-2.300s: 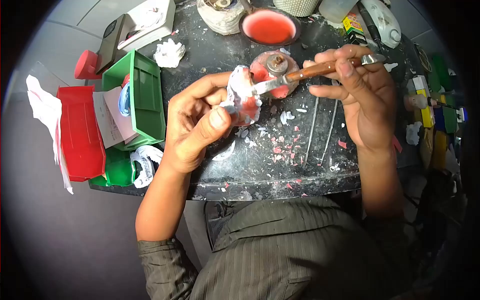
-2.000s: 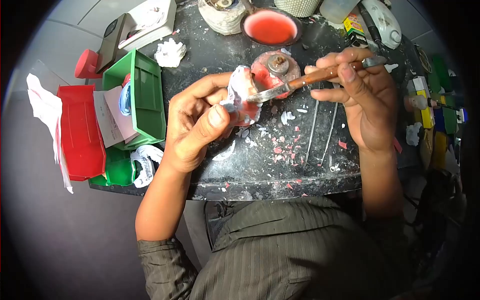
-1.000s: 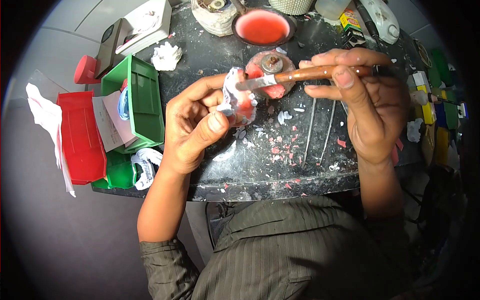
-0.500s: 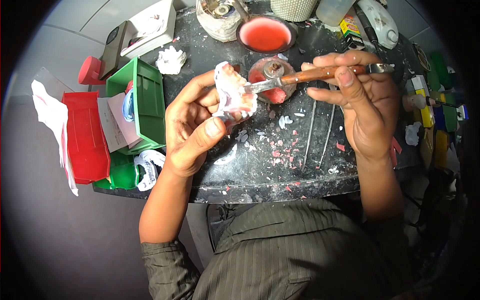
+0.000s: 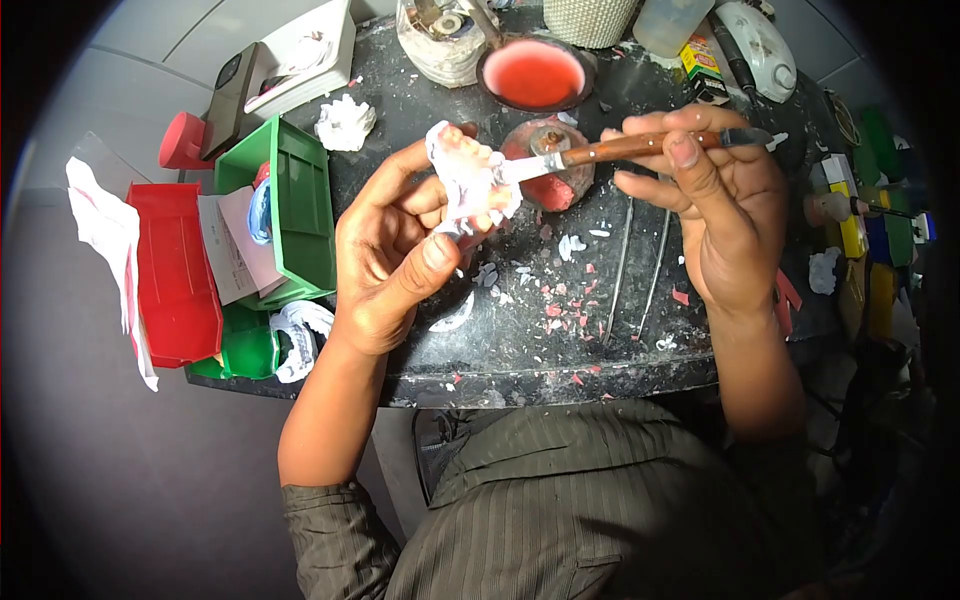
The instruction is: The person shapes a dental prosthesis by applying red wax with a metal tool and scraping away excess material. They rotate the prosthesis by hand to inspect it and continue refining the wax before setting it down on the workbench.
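My left hand [image 5: 395,245] is closed round a white and pink dental model [image 5: 470,185], held above the dark table. Between the thumb and fingers of my right hand [image 5: 725,200] lies a wooden-handled knife [image 5: 630,148], roughly level. Its pale blade points left and its tip meets the right side of the model. Behind the knife stands a small burner [image 5: 550,140] with pink wax on it. A dark pan of red wax [image 5: 533,74] is farther back.
Two thin metal rods [image 5: 637,270] and pink and white scraps [image 5: 570,310] lie on the table [image 5: 480,385]. At the left are a green bin [image 5: 305,205] and a red bin [image 5: 175,270]. A white device [image 5: 760,50] sits back right.
The dental model has tilted slightly and shifted a little right in my left hand. The knife has rolled, its blade now looking paler and broader.
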Tool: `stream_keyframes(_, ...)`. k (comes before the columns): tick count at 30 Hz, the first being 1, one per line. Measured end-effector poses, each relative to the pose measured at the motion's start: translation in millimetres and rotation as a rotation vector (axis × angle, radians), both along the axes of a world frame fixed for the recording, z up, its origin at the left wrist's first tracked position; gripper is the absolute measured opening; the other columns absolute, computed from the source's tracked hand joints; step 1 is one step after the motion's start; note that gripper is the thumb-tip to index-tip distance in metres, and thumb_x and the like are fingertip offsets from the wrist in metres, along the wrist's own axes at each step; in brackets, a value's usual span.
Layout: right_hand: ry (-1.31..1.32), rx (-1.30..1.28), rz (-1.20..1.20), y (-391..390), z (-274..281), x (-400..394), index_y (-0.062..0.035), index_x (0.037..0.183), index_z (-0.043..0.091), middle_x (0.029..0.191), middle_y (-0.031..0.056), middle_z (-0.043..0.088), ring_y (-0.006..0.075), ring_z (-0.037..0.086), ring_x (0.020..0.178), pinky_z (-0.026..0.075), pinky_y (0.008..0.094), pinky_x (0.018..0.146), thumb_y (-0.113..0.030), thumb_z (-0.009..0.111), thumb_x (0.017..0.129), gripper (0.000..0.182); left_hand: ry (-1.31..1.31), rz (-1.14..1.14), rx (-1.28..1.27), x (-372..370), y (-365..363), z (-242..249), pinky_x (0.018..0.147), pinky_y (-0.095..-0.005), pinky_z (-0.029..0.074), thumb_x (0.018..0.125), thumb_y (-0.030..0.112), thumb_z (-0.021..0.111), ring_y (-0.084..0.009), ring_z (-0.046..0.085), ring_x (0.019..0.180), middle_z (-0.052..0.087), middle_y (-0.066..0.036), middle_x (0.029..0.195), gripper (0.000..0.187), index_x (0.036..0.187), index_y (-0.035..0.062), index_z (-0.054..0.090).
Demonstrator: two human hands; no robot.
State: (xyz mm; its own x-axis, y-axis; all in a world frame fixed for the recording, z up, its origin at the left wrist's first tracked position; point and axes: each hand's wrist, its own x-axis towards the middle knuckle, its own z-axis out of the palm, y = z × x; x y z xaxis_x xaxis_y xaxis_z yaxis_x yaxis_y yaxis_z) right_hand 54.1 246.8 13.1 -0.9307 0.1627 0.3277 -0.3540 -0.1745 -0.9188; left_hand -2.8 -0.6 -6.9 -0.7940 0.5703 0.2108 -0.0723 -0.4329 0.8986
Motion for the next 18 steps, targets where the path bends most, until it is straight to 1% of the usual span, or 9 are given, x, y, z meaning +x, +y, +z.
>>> stream_keyframes(2, -0.055, 0.013, 0.009, 2.8, -0.7, 2.1, 0.0033, 0.113, 0.055, 0.109, 0.0246, 0.064, 0.0362, 0.066, 0.104, 0.063, 0.035, 0.078, -0.007, 0.052, 0.098, 0.018, 0.034, 0.041, -0.018, 0.8, 1.9, 2.0, 0.104, -0.0389, 0.043, 0.085, 0.022, 0.072, -0.0295, 0.058, 0.118, 0.056, -0.025, 0.127, 0.075, 0.14, -0.0109, 0.033)
stream_keyframes(6, -0.082, 0.009, 0.012, 0.3, -1.0, 0.8, 0.0029, 0.114, 0.054, 0.108, 0.0242, 0.064, 0.0351, 0.067, 0.102, 0.063, 0.035, 0.078, -0.007, 0.052, 0.098, 0.019, 0.058, 0.033, -0.045, -0.9, 0.0, 0.6, 0.104, -0.0395, 0.043, 0.086, 0.023, 0.072, -0.0297, 0.057, 0.119, 0.056, -0.025, 0.128, 0.075, 0.14, -0.0113, 0.032)
stream_keyframes(8, -0.038, -0.012, -0.005, -3.6, -1.9, -1.8, 0.0028, 0.114, 0.054, 0.108, 0.0241, 0.064, 0.0333, 0.068, 0.099, 0.063, 0.0345, 0.078, -0.008, 0.053, 0.098, 0.019, -0.013, -0.035, -0.024, -0.5, -2.1, 1.4, 0.104, -0.0399, 0.042, 0.086, 0.025, 0.071, -0.0298, 0.057, 0.12, 0.055, -0.025, 0.128, 0.077, 0.141, -0.0117, 0.031)
stream_keyframes(11, -0.041, -0.037, -0.032, -5.7, -1.5, -3.7, 0.0026, 0.114, 0.054, 0.108, 0.0242, 0.064, 0.0314, 0.069, 0.097, 0.063, 0.0341, 0.078, -0.009, 0.053, 0.098, 0.02, -0.056, -0.053, 0.013, 0.6, -1.4, 0.4, 0.105, -0.0405, 0.042, 0.086, 0.026, 0.071, -0.0301, 0.057, 0.12, 0.054, -0.026, 0.129, 0.078, 0.141, -0.0123, 0.03)
stream_keyframes(15, -0.053, 0.011, -0.025, -1.8, -2.0, 1.1, 0.0026, 0.115, 0.054, 0.108, 0.0243, 0.064, 0.0315, 0.069, 0.097, 0.062, 0.0341, 0.079, -0.009, 0.052, 0.098, 0.02, -0.033, -0.003, 0.015, 0.5, 0.1, 1.6, 0.105, -0.0405, 0.041, 0.086, 0.027, 0.071, -0.0301, 0.057, 0.12, 0.054, -0.026, 0.129, 0.079, 0.141, -0.0128, 0.03)
stream_keyframes(17, -0.148, -0.089, -0.03, -1.1, 0.8, 2.7, 0.0041, 0.106, 0.056, 0.102, 0.023, 0.067, 0.0294, 0.069, 0.096, 0.063, 0.0366, 0.077, -0.007, 0.059, 0.095, 0.016, 0.046, 0.046, -0.014, -0.1, -0.1, 1.1, 0.105, -0.0403, 0.041, 0.086, 0.027, 0.072, -0.0299, 0.057, 0.12, 0.054, -0.026, 0.129, 0.08, 0.141, -0.013, 0.029)
stream_keyframes(18, -0.149, -0.089, -0.028, -1.8, 1.0, 2.5, 0.0041, 0.106, 0.056, 0.102, 0.023, 0.067, 0.0294, 0.069, 0.096, 0.063, 0.0366, 0.077, -0.007, 0.059, 0.095, 0.016, 0.044, 0.048, -0.015, 0.7, 0.7, 1.7, 0.105, -0.0403, 0.041, 0.086, 0.027, 0.072, -0.0299, 0.057, 0.12, 0.054, -0.026, 0.129, 0.08, 0.141, -0.013, 0.029)
